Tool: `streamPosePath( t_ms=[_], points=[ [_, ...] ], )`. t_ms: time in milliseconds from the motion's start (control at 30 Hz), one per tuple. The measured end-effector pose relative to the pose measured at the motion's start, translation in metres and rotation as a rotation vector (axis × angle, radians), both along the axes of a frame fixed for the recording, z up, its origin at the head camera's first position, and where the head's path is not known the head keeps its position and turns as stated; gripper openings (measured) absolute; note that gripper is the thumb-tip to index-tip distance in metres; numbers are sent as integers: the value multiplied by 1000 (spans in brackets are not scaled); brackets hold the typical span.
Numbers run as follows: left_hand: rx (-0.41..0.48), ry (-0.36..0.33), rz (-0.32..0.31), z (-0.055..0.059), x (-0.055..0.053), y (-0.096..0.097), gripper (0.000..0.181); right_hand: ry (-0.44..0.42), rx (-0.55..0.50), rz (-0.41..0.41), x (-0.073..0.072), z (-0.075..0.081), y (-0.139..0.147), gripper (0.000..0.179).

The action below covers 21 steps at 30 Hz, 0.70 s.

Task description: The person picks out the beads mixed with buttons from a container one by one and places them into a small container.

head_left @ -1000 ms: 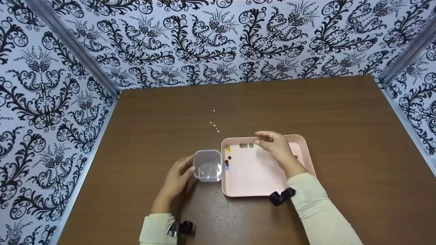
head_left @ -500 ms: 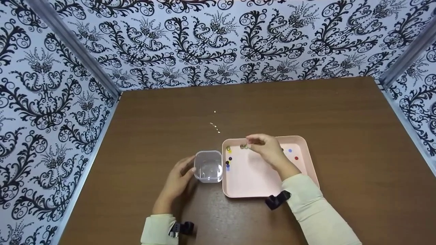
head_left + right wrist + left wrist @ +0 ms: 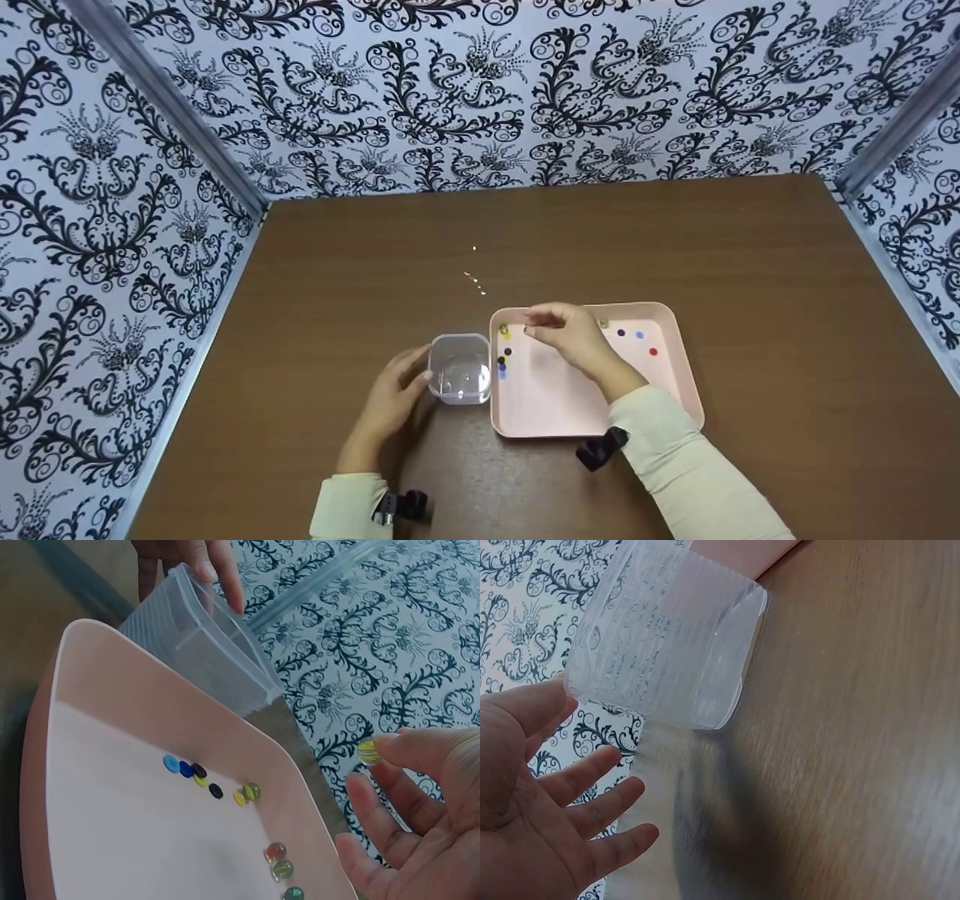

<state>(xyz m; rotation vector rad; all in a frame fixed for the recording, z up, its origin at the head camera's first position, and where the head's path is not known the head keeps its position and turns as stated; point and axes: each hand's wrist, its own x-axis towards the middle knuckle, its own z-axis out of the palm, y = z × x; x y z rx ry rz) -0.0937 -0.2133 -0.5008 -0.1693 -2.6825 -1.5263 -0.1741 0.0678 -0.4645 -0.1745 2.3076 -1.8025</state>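
Observation:
My left hand is beside a clear plastic container, thumb and index finger against its rim. Its other fingers spread loosely away from the wall. The right hand is over the back left part of a pink tray. Between thumb and fingertip it pinches a clear glass marble with yellow streaks. Beneath, along the tray's back wall, lie a reddish marble, a green one and a teal one. A yellowish marble sits in the back left corner.
Several small flat discs lie along the tray's left side, among them a light blue disc and a black disc. A red disc is at the right. Pale specks mark the brown table; patterned walls surround it.
My right hand has moved left along the tray's back edge, uncovering a marble and several discs at the right. The left hand keeps its place at the container.

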Motion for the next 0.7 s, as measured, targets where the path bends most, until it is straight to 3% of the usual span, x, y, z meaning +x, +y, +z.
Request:
streamPosePath(
  t_ms=[367,700],
  points=[
    [0,0,9,1,0,1,39,20,5,27,4,3,-18,25],
    [15,-25,8,2,0,2,39,63,-21,126,8,5,-31,24]
  ],
)
